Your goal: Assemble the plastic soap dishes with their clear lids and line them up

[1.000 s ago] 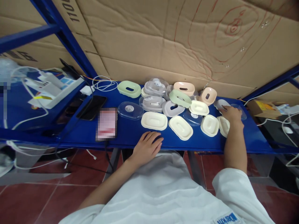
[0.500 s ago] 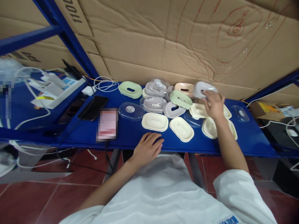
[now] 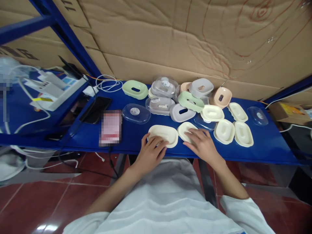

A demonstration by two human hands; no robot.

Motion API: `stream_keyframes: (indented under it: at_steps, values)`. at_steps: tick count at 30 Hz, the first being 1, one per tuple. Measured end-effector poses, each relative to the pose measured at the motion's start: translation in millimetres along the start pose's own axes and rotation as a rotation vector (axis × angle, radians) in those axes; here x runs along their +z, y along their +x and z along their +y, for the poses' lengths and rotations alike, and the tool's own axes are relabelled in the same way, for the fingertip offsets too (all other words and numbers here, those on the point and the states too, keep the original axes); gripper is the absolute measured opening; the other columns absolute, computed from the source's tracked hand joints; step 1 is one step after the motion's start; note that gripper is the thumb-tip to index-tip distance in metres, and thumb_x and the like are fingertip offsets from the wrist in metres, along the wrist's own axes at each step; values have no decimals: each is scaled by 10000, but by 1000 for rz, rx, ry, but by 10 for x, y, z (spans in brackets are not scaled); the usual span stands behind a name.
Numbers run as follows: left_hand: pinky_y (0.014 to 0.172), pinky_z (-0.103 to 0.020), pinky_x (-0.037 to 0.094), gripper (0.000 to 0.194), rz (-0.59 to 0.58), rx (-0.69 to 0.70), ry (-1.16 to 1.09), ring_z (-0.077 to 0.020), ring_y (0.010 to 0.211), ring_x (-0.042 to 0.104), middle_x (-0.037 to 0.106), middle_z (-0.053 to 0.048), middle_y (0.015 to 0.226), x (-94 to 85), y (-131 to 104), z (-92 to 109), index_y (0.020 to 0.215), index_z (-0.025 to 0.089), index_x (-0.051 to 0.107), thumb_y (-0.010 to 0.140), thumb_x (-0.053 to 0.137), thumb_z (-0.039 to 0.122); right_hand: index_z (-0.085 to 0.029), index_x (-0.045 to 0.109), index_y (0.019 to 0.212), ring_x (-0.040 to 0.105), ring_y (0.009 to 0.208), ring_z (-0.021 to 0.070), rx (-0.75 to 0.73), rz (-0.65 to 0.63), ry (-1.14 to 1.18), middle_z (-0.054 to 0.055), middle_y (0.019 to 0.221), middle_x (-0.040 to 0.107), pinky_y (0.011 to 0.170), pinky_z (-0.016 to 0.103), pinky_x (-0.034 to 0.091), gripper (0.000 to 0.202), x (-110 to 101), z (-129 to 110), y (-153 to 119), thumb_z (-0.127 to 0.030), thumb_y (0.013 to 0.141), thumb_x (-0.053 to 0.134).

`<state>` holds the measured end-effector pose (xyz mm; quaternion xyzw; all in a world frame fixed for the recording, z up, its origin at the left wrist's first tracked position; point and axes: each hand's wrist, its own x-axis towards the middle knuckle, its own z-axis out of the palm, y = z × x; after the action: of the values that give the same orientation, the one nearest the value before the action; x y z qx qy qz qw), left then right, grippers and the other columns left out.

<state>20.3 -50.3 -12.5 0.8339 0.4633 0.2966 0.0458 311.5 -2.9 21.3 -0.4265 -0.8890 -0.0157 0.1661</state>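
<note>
My left hand (image 3: 151, 151) lies palm down over the near left part of a cream oval dish (image 3: 170, 131), fingers apart and resting on it. Beside it, my right hand (image 3: 201, 143) reaches over a second cream dish (image 3: 183, 129), its spread fingers touching the inside and covering the right part. Several more cream dishes, such as one (image 3: 224, 131), lie to the right. Behind are slotted soap dishes: a light green one (image 3: 191, 101), a grey one (image 3: 182, 112), another grey one (image 3: 202, 87) leaning on top, and a peach one (image 3: 222, 97).
Clear lids (image 3: 136, 113) lie at the left, among the dishes and at the far right. A phone with a blurred screen (image 3: 110, 127), a dark phone (image 3: 95, 110) and a coiled white cable (image 3: 108, 85) are leftward. Cardboard (image 3: 146, 45) stands behind the blue table (image 3: 265, 143).
My right hand has let go of the grey soap dish at the back and come down to a cream dish. The left cream dish has shifted nearer to me, under my left hand.
</note>
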Motion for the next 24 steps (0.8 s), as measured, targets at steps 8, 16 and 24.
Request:
stream_keyframes:
  at_steps: [8,16,24]
  values:
    - [1059,-403,483,331,-170,246,-166,-215,1213,670,753,-76,1272,-149,-55,7,1325,241,669,1041,553,116,-400,627,1437,685,1318,280,132,147,125,35,1410,723,1147,582,476,397,109,13,-274,-249,1108,463]
    - [965,-404,517,224,18,81,-30,-224,1082,727,782,-79,1200,-144,-47,-185,1195,241,738,1015,625,171,-305,578,1536,574,1447,297,5,71,6,60,1523,651,1193,537,412,464,31,34,214,-223,1094,467]
    - [1181,-629,432,449,149,-8,-17,-376,1446,541,519,-188,1575,-122,-86,-179,1339,236,621,907,721,173,-200,727,1281,701,1186,237,-174,56,5,96,1242,793,1155,472,366,274,-2,-24,801,-195,1109,513]
